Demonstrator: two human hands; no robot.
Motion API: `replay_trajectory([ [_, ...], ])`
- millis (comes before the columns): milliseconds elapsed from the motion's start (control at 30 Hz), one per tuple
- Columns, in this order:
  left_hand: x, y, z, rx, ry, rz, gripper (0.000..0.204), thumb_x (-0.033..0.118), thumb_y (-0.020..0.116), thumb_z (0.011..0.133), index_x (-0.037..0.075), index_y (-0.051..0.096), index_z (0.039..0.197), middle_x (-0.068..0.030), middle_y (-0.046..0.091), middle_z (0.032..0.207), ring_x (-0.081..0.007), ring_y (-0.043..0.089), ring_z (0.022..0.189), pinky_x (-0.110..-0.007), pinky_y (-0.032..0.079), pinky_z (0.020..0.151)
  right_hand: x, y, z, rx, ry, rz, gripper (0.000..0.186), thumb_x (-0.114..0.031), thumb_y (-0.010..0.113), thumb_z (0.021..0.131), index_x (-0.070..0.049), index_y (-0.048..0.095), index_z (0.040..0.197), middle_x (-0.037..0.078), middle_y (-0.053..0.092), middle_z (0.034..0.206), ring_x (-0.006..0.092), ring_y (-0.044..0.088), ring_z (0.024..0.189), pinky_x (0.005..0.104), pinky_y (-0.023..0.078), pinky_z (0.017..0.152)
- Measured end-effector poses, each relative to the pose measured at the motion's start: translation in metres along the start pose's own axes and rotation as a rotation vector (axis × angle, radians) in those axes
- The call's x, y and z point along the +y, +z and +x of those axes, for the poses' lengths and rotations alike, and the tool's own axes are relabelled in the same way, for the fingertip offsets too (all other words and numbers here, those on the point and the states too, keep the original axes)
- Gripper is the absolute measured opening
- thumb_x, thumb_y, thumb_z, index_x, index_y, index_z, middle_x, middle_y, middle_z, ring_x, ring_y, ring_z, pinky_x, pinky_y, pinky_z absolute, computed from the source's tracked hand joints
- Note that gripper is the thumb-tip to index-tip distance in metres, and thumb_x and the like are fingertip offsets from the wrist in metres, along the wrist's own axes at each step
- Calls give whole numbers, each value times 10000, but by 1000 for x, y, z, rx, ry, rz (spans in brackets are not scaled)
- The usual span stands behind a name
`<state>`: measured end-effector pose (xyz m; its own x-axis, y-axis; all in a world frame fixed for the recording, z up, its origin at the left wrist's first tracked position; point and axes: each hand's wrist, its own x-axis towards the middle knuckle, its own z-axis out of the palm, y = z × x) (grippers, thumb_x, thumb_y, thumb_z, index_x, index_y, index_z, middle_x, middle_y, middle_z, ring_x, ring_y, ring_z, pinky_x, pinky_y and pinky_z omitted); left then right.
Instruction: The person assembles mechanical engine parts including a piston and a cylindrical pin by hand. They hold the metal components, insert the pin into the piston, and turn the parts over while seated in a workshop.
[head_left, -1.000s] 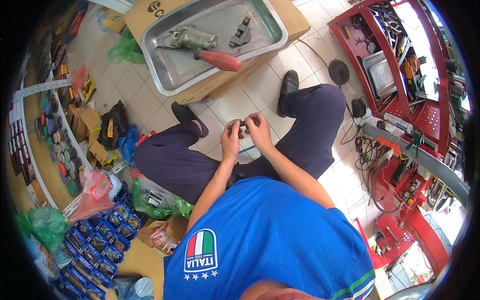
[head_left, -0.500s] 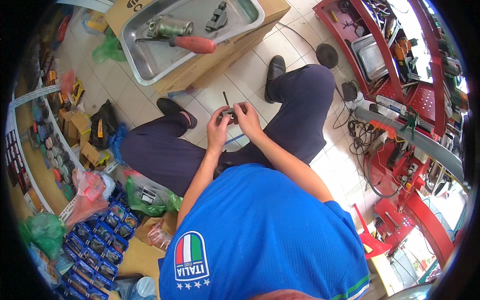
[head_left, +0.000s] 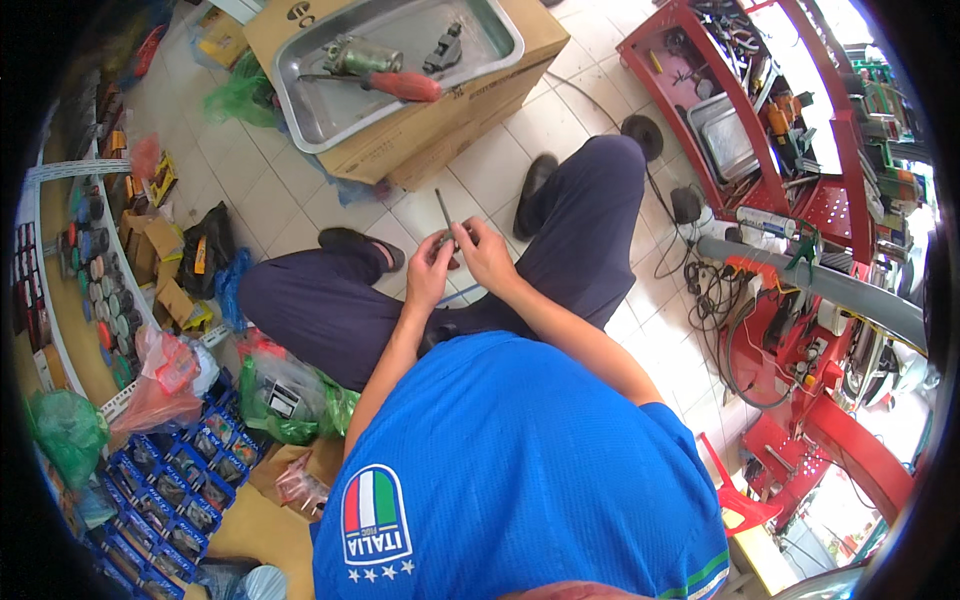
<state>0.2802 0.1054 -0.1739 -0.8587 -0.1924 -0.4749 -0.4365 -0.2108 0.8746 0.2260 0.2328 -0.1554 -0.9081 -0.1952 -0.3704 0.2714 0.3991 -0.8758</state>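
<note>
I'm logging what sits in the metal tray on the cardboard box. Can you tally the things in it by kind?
In the metal tray:
Screwdriver with red handle: 1
Greenish cylindrical metal part: 1
Dark metal part: 1
Total: 3

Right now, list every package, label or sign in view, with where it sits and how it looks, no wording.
Cardboard box: on the floor ahead, brown, carrying a metal tray.
Dark oval mark: on the box's top, far-left corner.
Blue packets: rows at lower left, dark items inside.
Clear bags: by the left thigh, over green plastic.
Small yellow-brown cartons: by the left shelving.
Shirt badge: green, white and red shield on blue.
</note>
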Motion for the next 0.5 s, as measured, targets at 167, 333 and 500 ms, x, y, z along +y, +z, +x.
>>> replay_trajectory([
  [167, 11, -6, -10, -17, 50, 368, 433, 317, 545, 988, -48, 584, 1215, -138, 691, 877, -167, 630, 749, -320, 493, 684, -5, 2, -9, 0, -137, -54, 345, -338, 565, 973, 4, 605, 945, 253, 643, 768, 436, 637, 729, 461, 481, 635],
  [333, 16, -3, -16, 44, 358, 619, 395, 319, 510, 991, -18, 555, 1193, -292, 657, 987, -454, 630, 961, -457, 491, 794, -14, -4, -17, -11, -253, -24, 319, -309, 569, 979, 8, 589, 951, 267, 631, 784, 460, 617, 750, 478, 474, 642],
  [500, 35, -6, -30, -13, 408, 639, 378, 301, 536, 968, -16, 567, 1171, -302, 656, 953, -471, 641, 915, -490, 514, 756, -23, -15, -29, -71, -246, -20, 288, -272, 552, 992, 15, 578, 1004, 237, 648, 809, 374, 633, 722, 423, 476, 645],
])
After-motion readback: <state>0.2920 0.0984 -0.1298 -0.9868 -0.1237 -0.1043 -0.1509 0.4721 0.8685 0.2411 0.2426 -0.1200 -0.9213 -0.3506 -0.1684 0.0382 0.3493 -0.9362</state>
